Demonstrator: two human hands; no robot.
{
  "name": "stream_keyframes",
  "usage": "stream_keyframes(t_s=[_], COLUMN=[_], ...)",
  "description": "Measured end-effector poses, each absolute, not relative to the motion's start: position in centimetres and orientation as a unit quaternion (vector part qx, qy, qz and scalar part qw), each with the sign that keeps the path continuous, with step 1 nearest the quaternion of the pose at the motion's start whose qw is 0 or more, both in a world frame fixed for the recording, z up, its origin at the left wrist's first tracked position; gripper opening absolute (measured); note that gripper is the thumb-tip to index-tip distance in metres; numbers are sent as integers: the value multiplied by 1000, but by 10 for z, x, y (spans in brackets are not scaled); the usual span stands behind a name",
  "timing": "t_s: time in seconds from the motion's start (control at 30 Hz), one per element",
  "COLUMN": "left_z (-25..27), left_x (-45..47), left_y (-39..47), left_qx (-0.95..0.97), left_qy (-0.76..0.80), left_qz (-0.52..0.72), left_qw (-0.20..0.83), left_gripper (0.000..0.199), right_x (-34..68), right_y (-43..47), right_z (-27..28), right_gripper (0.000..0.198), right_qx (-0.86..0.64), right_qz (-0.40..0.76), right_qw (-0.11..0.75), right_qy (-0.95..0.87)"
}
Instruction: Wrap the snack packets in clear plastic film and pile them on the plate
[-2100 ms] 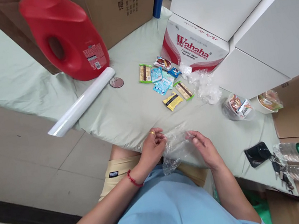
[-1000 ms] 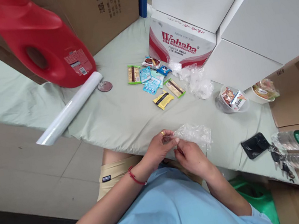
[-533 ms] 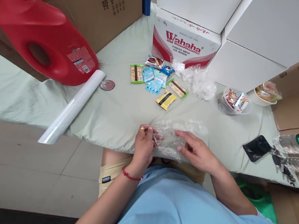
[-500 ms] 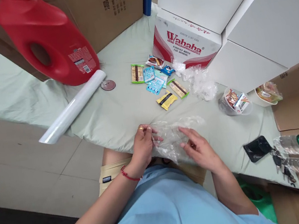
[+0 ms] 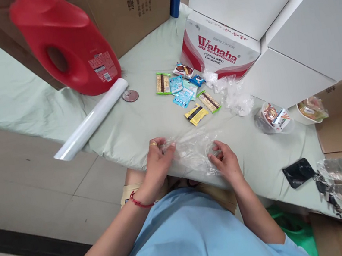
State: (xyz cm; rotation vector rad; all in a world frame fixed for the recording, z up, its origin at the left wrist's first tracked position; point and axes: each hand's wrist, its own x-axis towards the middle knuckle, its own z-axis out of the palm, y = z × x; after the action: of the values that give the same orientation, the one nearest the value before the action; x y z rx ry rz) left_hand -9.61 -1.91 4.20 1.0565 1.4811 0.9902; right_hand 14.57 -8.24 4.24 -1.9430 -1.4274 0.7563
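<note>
Cloth [image 5: 144,123], pale green and creased, covers the bench [image 5: 259,165]; at its near edge, clear plastic [image 5: 193,152] stretches between left hand [image 5: 159,162], fingers pinching one end, and right hand [image 5: 228,162], fingers curled at the other, grip unclear! White roll [image 5: 92,119] juts over the edge, grey tiled floor [image 5: 33,168] below, keys [image 5: 328,193] by the near right corner.

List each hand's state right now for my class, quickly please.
Left hand: fingers partly curled, holding one end of the clear plastic.
Right hand: fingers partly curled at the other end; whether it grips cannot be told.
</note>
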Motion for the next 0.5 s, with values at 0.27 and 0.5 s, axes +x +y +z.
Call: stream_keyframes(t_s=[0.27, 0.5], left_z=[40, 15], left_x=[-109, -107], left_y=[-30, -11], left_qx=[775, 783], left_qy=[494, 532], left_qz=[377, 278], left_qw=[117, 164], left_gripper=[44, 34], right_x=[148, 174], right_y=[-83, -87], right_z=[34, 28], right_gripper=[52, 39], right_qx=[-734, -751], right_qz=[256, 190], right_qw=[308, 274], right_qy=[-549, -570])
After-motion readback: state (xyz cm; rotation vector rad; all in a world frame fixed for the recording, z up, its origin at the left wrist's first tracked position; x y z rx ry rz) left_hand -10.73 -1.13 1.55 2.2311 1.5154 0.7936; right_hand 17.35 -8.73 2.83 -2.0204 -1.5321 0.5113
